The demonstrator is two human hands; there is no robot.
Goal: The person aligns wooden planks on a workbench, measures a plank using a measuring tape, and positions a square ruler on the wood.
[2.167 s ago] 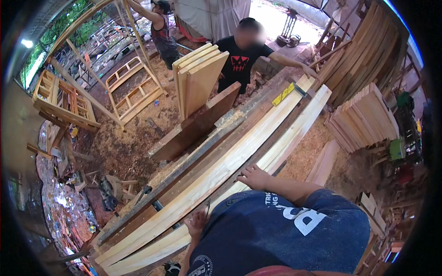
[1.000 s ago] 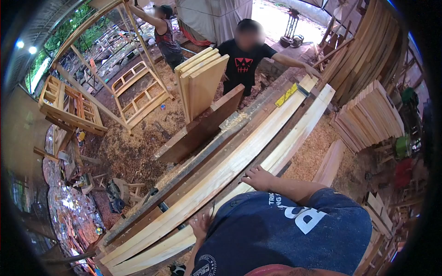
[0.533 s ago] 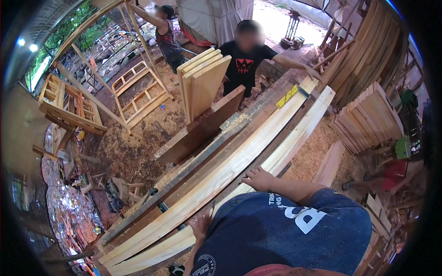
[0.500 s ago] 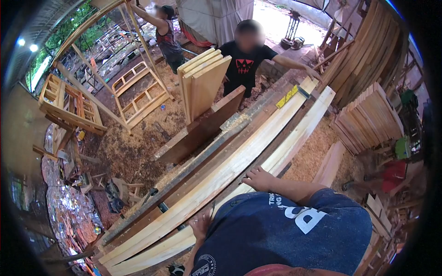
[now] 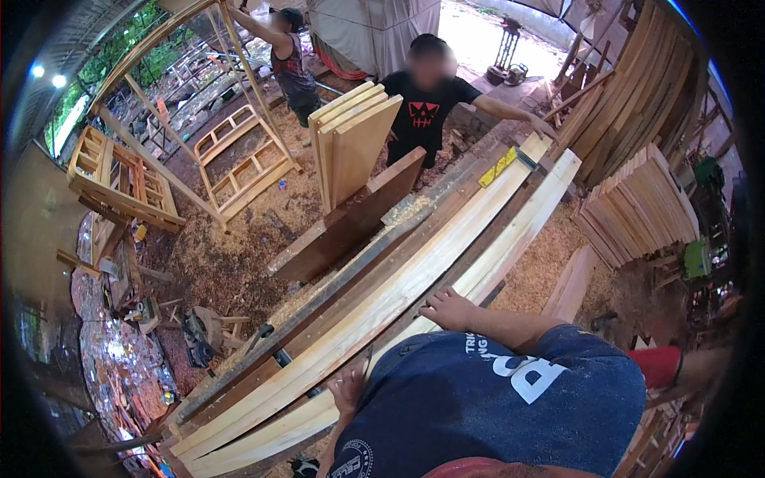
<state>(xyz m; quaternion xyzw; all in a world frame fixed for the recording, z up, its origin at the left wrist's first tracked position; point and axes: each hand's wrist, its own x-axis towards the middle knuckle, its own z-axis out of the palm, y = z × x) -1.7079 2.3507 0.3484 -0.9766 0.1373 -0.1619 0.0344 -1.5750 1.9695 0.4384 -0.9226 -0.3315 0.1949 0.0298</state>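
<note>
My left hand point(image 5: 348, 388) rests at the inner edge of the near pale plank point(image 5: 299, 425), close against my shirt. Its fingers are apart and hold nothing I can see. Farther along the same board, my right hand point(image 5: 448, 309) lies with its fingers spread over the plank's inner edge. Beyond both hands runs a second long pale plank point(image 5: 382, 325), parallel on the workbench, with a dark gap between the two. At the far end of that second plank, a yellow marked tool point(image 5: 499, 168) lies beside a dark clamp-like piece point(image 5: 526, 158).
A co-worker in a black shirt point(image 5: 422, 111) stands across the bench, one hand point(image 5: 542, 126) near the far plank's end. Upright panels point(image 5: 355, 151) lean beside the bench. Stacked boards point(image 5: 637, 203) stand right. Another person point(image 5: 295, 68) is by a wooden frame point(image 5: 247, 163). Shavings cover the floor.
At the right edge, a red-clothed figure has shifted nearer, behind my right shoulder. My hands and the planks have stayed practically still.
</note>
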